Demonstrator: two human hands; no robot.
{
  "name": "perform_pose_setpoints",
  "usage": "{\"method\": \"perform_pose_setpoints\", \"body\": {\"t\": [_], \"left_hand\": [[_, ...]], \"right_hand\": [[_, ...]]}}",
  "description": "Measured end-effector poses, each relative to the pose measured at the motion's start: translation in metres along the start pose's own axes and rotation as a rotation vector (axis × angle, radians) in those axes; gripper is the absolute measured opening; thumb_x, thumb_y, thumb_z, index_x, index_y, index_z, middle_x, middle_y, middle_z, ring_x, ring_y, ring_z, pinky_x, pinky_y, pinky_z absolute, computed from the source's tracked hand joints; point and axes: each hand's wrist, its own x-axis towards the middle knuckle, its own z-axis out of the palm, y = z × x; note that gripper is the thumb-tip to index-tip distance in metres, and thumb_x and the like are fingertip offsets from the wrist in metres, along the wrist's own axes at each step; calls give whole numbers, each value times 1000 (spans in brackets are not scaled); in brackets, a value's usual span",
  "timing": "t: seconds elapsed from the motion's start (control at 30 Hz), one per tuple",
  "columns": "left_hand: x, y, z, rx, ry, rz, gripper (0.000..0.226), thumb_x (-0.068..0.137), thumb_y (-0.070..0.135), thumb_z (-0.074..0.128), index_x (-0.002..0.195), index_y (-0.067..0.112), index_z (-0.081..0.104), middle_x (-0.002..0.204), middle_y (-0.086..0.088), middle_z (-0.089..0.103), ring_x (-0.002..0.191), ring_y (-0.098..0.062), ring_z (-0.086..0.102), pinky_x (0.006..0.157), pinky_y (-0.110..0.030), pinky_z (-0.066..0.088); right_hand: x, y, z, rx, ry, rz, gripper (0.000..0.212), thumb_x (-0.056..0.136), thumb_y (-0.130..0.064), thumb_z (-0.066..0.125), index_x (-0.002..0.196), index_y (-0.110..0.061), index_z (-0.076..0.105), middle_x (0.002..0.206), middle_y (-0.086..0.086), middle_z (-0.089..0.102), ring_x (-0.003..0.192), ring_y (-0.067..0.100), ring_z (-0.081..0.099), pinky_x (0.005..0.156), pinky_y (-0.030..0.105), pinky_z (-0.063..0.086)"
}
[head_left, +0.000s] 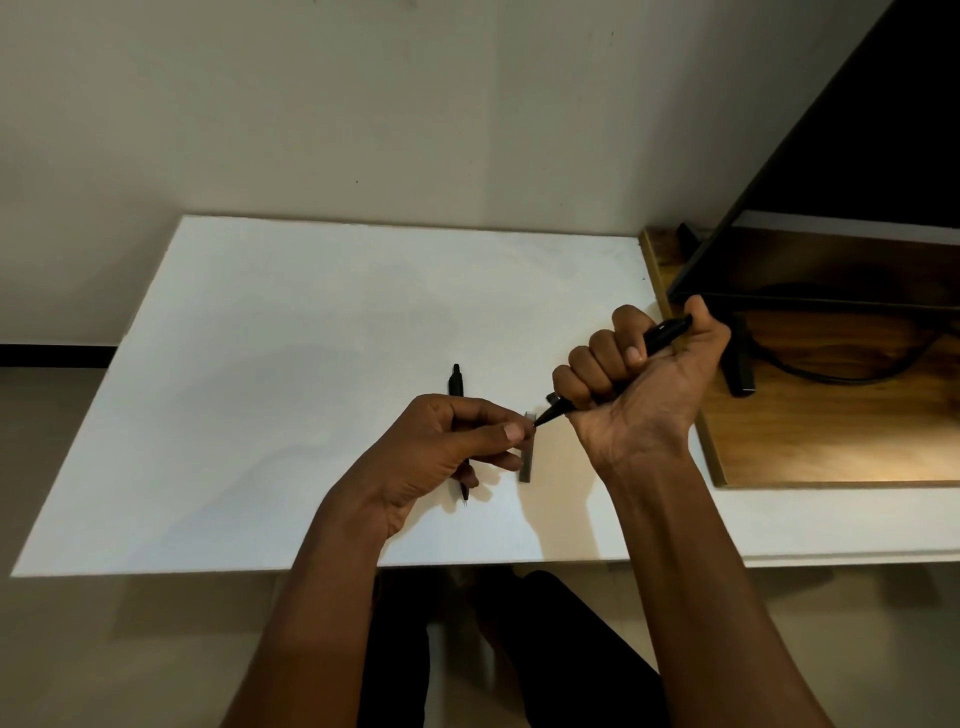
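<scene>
My right hand (644, 384) wraps all its fingers in a tight fist round a black pen (664, 332), held above the white board (260, 364), point aimed left. My left hand (441, 452) pinches that point between thumb and forefinger, other fingers curled. A second pen (456, 383) lies beneath my left hand, a grey strip (526, 470) just beside it

The right hand (649, 387) is fisted, the left hand (441, 452) pinching.

Dim, warm indoor light; the white tabletop (260, 364) is the brightest area, carrying soft, broad shadows. Wide-angle bending shows at the edges. Focus is fairly sharp, without glare.
</scene>
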Motion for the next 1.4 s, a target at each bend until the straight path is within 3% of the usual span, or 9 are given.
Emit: {"method": "perform_pose_setpoints", "body": {"t": [0.13,0.23,0.33,0.47,0.63,1.03,1.4], "left_hand": [[1,-1,0,20,5,-5,17,88,19,70,101,11,77,99,-2,79,85,-14,76,65,-26,45],[3,-2,-1,19,2,-5,15,90,16,68,101,12,77,99,1,79,84,-13,76,62,-24,46],[4,-2,-2,12,5,-6,14,91,15,67,100,15,77,98,1,79,83,-12,76,61,-24,47],[4,-2,-1,3,3,5,14,91,16,67,99,17,78,99,2,79,86,-15,76,63,-26,48],[6,-4,-1,-12,15,-5,13,90,17,69,99,18,77,98,0,79,87,-16,76,65,-28,48],[4,-6,-3,22,1,12,14,85,16,74,98,17,78,97,-3,79,86,-17,76,62,-25,46],[3,-6,-2,11,-4,27,13,85,16,74,97,18,78,97,-4,79,86,-17,76,63,-28,47]], "right_hand": [[-3,-2,7,-181,-50,-49,68,96,-67,27,54,-13,28,46,-3,13,40,11,8,44,23,10],[-7,-20,26,-332,-183,-140,72,97,-65,18,55,-9,32,43,-2,16,39,14,10,44,25,13],[-11,-29,33,-283,-335,-145,75,95,-69,14,54,-8,32,44,-1,12,40,13,10,47,30,11],[-11,-5,12,-392,-229,-28,70,91,-65,37,52,-7,33,43,1,15,41,16,12,47,30,15],[-4,3,3,-144,-193,29,70,93,-70,28,57,-10,30,49,2,11,45,15,11,50,32,12],[2,2,-5,27,-7,19,62,91,-58,34,46,-15,31,38,-5,18,39,11,7,44,20,11],[2,2,-6,66,-5,16,62,92,-61,31,49,-16,31,45,-4,11,40,11,6,43,21,11]]}}
